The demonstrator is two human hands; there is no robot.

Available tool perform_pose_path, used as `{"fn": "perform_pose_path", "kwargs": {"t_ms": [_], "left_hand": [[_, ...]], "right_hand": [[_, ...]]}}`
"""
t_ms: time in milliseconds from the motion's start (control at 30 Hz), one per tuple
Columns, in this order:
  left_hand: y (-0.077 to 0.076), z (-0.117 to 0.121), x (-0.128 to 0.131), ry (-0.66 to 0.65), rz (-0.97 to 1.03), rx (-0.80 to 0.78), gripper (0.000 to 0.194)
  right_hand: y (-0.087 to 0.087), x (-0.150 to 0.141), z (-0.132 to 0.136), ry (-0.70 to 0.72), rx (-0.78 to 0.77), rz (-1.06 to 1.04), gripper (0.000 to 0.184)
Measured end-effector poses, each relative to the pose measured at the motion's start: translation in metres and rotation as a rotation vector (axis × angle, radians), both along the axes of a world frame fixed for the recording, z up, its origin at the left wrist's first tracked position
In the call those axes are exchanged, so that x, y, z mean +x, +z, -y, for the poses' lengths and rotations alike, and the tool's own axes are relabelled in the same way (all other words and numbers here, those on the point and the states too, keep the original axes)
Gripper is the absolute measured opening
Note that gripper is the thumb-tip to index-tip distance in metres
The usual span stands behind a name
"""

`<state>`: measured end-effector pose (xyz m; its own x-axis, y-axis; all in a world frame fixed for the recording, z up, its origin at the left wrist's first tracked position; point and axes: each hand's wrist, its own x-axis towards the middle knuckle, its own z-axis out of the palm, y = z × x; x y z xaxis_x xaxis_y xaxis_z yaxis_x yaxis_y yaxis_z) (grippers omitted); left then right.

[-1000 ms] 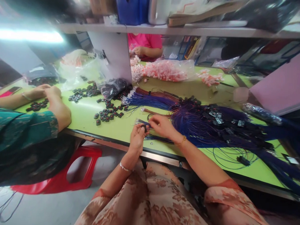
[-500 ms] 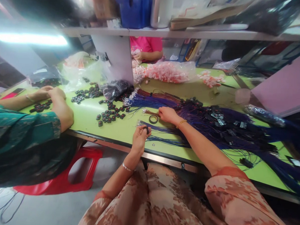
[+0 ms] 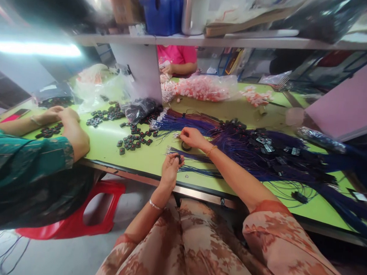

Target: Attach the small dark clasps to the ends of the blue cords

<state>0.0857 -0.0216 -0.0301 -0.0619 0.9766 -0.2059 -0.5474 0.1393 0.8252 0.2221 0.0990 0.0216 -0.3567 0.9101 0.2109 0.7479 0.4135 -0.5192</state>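
My left hand [image 3: 169, 171] is closed, pinching a small black plastic connector housing [image 3: 178, 158] just above the front of the table. Farther back, my right hand [image 3: 192, 137] has its fingertips closed at the silver-tipped end of the brown wires [image 3: 176, 135]; how many wires are in the pinch cannot be made out. Under that hand lies a black ring [image 3: 186, 147], like a roll of tape, partly covered. Blue wires [image 3: 197, 156] with bare metal ends run between my two hands.
Loose black housings [image 3: 133, 139] lie left of my hands. A big heap of blue wires with black connectors [image 3: 261, 148] spreads rightward. A co-worker's hands [image 3: 62, 113] are at the left; another person [image 3: 177, 59] sits opposite, beyond bagged pink-and-white parts [image 3: 203, 87]. A shelf [image 3: 235, 42] crosses overhead.
My right hand has left the spot beside my left hand, reached back to the brown wires, then slid left to their tips. My left hand keeps the black connector housing almost in place.
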Motion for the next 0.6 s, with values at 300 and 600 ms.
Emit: {"fn": "perform_pose_path", "kwargs": {"t_ms": [300,600], "left_hand": [[0.007,-0.003,0.002,0.007,0.04,-0.007,0.028],[0.01,-0.014,0.009,-0.052,0.161,-0.061,0.016]], "right_hand": [[0.001,0.012,0.04,0.126,-0.068,-0.27,0.014],[-0.004,0.025,0.069,0.164,-0.054,-0.12,0.022]]}}
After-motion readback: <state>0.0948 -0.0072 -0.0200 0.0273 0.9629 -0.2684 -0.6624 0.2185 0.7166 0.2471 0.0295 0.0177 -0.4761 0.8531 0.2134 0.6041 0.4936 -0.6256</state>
